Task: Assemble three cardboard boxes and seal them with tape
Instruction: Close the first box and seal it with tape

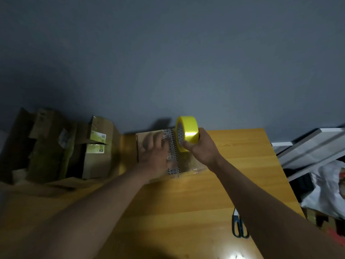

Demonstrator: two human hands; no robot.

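View: looking down from head height onto a wooden table (205, 193) set against a grey wall.
Box in hand: small cardboard box (188, 163) toward the back of the table, flaps down, printed old tape (172, 146) running along its top seam.
Left hand (154, 149): fingers spread flat, pressing on the box top to the left of the seam; blurred, so exact finger contact unclear.
Right hand (202, 146): curled round the yellow tape roll (187, 134), thumb on the near rim, fingers behind; roll held on edge just above the far right of the box top.
Tape strip: glossy clear film apparently lying over the right part of the top; free end not discernible.
Other boxes: cluster of cardboard boxes (97, 146) at left by the wall, some with flaps standing open, well apart from the working box.
Scissors (239, 225): lying on the table near the right forearm, untouched.
Handling, as judged: box probably light and empty, prone to sliding and denting, best pinned flat from above near the seam; roll stiff and light, best gripped across the rim with the core left free to turn; film thin, clingy, apt to wrinkle.
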